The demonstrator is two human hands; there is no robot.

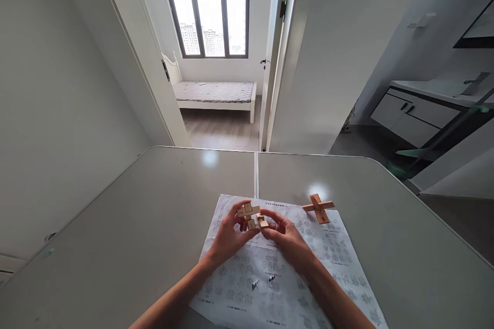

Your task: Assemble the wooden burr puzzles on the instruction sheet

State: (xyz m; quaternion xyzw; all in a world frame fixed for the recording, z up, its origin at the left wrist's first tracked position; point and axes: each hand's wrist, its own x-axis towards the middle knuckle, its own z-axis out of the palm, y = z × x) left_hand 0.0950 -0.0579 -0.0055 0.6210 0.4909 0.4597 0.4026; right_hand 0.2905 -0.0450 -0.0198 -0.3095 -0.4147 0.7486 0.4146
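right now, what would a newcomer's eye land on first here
Probably the bright window beyond the open doorway, top centre. Next, the two hands, left and right, holding small wooden blocks above a printed sheet; a crossed wooden piece sits at the sheet's upper right.

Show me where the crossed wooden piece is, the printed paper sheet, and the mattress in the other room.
Crossed wooden piece [318, 207]: head view, where its bars cross.
Printed paper sheet [287, 295]: head view, its lower middle.
Mattress [216, 91]: head view, its top surface.
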